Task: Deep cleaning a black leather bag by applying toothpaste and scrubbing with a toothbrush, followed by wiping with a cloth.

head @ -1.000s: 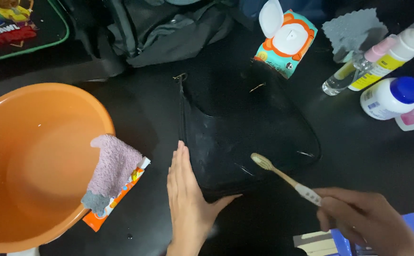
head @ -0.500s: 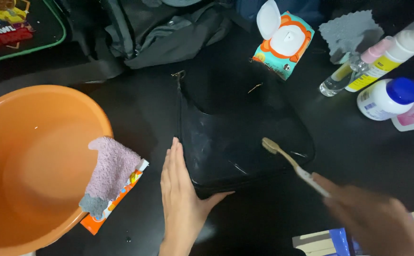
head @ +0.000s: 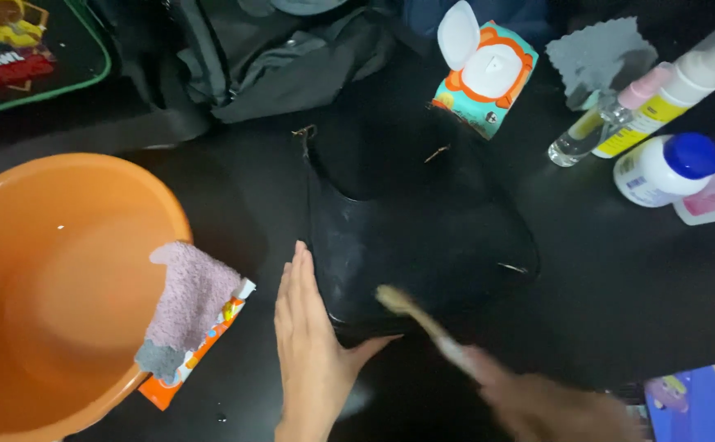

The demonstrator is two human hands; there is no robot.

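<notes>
A black handbag (head: 407,237) lies flat on the dark table. My left hand (head: 308,344) rests with straight fingers against the bag's near left corner, thumb under its front edge. My right hand (head: 554,405), blurred by motion at the bottom right, grips a wooden toothbrush (head: 419,317). The brush head touches the bag's near edge, just right of my left thumb.
An orange basin (head: 54,286) stands at left with a pink cloth (head: 190,299) draped over its rim above an orange packet (head: 202,344). A wet-wipes pack (head: 484,74) with its lid up, a grey cloth (head: 599,57), several bottles (head: 665,168) and dark clothing (head: 292,57) lie behind.
My right hand has swept the toothbrush leftward and nearer, from the bag's right part to its front edge. My left hand has stayed in place on the bag's corner.
</notes>
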